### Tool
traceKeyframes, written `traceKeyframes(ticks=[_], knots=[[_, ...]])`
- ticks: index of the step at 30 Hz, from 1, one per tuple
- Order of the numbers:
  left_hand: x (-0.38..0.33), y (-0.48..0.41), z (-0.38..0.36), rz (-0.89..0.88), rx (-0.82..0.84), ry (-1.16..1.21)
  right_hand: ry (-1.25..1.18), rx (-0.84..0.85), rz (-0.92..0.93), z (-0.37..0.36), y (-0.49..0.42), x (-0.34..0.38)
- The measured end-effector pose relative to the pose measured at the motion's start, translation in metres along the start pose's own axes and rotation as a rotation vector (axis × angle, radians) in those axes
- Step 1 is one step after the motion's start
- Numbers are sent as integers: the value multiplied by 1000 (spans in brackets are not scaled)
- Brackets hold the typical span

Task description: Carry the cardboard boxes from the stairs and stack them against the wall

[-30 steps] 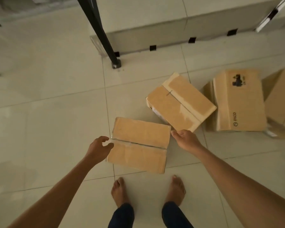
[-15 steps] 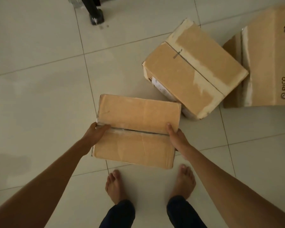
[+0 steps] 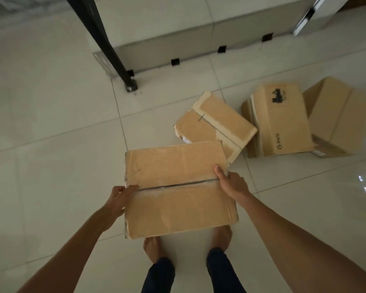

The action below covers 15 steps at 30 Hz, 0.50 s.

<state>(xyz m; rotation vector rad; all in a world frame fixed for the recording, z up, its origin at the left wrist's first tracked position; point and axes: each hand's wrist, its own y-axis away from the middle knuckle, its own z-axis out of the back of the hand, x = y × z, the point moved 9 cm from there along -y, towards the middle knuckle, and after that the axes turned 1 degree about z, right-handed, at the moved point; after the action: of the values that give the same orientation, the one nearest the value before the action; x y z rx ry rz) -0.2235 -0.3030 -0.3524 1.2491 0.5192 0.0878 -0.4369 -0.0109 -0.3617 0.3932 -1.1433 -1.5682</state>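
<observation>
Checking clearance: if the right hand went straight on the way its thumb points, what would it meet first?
Probably the nearest floor box, just beyond the held box; depth is unclear, so the right hand might pass above it.

Bare forearms (image 3: 87, 231), bare feet (image 3: 150, 249), dark navy trousers (image 3: 159, 277) reaching the ankles.

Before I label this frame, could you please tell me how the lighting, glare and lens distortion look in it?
Head view: dim, warm light, faint shadows. Head view: bright glare spots on the glossy floor at right. Head view: wide lens bends the tile joints and black post. Head view: the held box, between left hand and right hand, looks sharp.
</observation>
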Motion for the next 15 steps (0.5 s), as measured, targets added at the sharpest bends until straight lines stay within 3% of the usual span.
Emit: traceKeyframes(ticks=[6, 15], knots=[[-97, 144, 11, -227, 42, 75, -45, -194, 157, 116, 117, 65], [-206, 306, 23, -456, 135, 82, -138, -394, 193, 261, 277, 120]])
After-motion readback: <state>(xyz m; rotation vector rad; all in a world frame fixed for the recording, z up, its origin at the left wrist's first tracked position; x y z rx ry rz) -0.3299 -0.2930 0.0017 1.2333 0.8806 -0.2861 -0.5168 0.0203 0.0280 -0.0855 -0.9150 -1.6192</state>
